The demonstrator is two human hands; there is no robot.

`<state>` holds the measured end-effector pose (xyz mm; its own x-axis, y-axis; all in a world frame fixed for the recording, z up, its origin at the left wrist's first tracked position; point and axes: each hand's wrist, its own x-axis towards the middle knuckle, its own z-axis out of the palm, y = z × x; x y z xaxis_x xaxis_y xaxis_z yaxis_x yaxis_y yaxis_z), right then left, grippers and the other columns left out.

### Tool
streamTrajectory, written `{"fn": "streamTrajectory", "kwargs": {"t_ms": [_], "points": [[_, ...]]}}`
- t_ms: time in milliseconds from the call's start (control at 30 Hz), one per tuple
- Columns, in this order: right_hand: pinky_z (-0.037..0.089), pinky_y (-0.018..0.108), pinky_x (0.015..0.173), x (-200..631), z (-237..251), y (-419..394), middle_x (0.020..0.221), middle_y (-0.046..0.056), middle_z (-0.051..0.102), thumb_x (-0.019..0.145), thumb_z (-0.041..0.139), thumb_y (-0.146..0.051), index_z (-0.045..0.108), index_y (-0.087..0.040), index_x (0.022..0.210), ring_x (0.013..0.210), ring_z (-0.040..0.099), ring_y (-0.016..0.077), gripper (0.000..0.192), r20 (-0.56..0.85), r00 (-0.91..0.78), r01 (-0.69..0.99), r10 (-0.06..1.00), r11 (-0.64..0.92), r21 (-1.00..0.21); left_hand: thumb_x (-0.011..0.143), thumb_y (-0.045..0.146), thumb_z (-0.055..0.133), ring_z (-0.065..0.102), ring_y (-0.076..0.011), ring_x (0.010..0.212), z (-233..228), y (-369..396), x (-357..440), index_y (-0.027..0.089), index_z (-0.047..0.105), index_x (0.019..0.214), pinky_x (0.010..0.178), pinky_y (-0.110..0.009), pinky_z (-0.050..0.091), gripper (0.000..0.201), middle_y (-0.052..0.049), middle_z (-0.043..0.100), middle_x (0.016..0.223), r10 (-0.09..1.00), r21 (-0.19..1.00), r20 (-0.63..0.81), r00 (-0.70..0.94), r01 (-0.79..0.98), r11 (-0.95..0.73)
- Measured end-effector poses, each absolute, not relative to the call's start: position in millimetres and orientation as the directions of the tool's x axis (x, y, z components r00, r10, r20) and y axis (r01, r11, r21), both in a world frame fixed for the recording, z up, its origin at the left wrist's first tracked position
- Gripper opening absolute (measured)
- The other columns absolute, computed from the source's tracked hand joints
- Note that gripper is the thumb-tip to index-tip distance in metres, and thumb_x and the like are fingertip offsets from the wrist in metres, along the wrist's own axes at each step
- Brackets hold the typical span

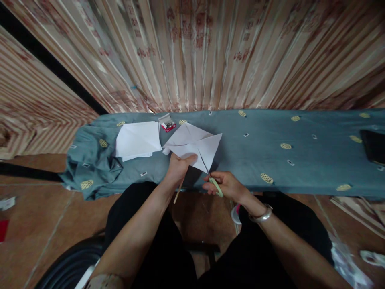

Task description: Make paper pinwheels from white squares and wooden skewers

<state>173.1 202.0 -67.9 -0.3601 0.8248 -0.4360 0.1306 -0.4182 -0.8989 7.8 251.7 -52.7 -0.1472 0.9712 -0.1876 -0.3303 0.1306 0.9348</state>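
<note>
My left hand (180, 163) grips a white sheet of paper (207, 146), thumb on top, just over the near half of the cloth-covered bench. Slits run from the sheet's corners toward its middle. A thin wooden stick (178, 192) pokes out below the same hand; how it is held is hidden. My right hand (227, 184) is closed around the light green handles of a pair of scissors (215, 186). The blades lie along a slit at the paper's near right corner.
A stack of white paper (140, 139) lies to the left on the patterned blue-green cloth (252, 148). Behind the held sheet sits an open small red box (168, 126) with metal bits. A black object (373, 146) rests at the far right. A pleated curtain (198, 56) hangs behind.
</note>
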Motion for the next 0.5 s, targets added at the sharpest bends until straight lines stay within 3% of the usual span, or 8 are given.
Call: {"fn": "streamTrajectory", "kwargs": {"t_ms": [100,233,367,433,500], "points": [[0.034,0.020,0.043,199,-65,197,0.058,-0.003,0.065,0.061,0.083,-0.049,0.066,-0.017,0.086,0.048,0.053,0.0089,0.044,-0.409,-0.350,0.342,0.843,-0.291,-0.893,0.048,0.021,0.079,0.063,-0.0167,0.065,-55,257,4,0.013,0.067,0.080,0.067,-0.031,0.050,0.035,-0.003,0.070,0.075,0.970,0.925,-0.186,-0.154,-0.362,0.119],[0.043,0.025,0.053,246,-52,193,0.069,0.001,0.072,0.070,0.076,-0.047,0.064,-0.018,0.106,0.061,0.064,0.0168,0.048,-0.320,-0.168,0.605,0.932,-0.158,-0.780,0.045,0.021,0.081,0.063,-0.0175,0.067,-60,259,2,0.014,0.067,0.078,0.071,-0.032,0.050,0.037,-0.003,0.070,0.075,0.968,0.943,-0.175,-0.180,-0.313,0.112],[0.049,0.033,0.067,280,-40,199,0.086,0.010,0.076,0.079,0.069,-0.042,0.058,-0.014,0.123,0.080,0.072,0.0293,0.052,-0.147,0.156,0.899,0.977,-0.202,-0.389,0.048,0.021,0.080,0.066,-0.0205,0.074,-66,257,10,0.014,0.067,0.081,0.078,-0.036,0.052,0.036,-0.005,0.073,0.081,0.978,0.958,-0.170,-0.117,-0.251,0.137],[0.049,0.035,0.071,287,-40,205,0.092,0.016,0.076,0.084,0.064,-0.039,0.053,-0.010,0.129,0.089,0.072,0.0336,0.054,-0.079,0.216,0.950,0.973,-0.228,-0.213,0.048,0.018,0.079,0.068,-0.0227,0.082,-70,255,18,0.015,0.068,0.084,0.084,-0.038,0.052,0.038,-0.006,0.074,0.087,0.987,0.973,-0.143,-0.068,-0.193,0.127],[0.049,0.035,0.074,288,-42,211,0.094,0.018,0.076,0.087,0.060,-0.035,0.051,-0.008,0.131,0.094,0.072,0.0337,0.052,-0.057,0.210,0.967,0.976,-0.215,-0.135,0.050,0.016,0.078,0.068,-0.0240,0.091,-74,254,26,0.016,0.069,0.088,0.091,-0.040,0.051,0.038,-0.007,0.074,0.095,0.994,0.987,-0.105,0.002,-0.120,0.104]]}}
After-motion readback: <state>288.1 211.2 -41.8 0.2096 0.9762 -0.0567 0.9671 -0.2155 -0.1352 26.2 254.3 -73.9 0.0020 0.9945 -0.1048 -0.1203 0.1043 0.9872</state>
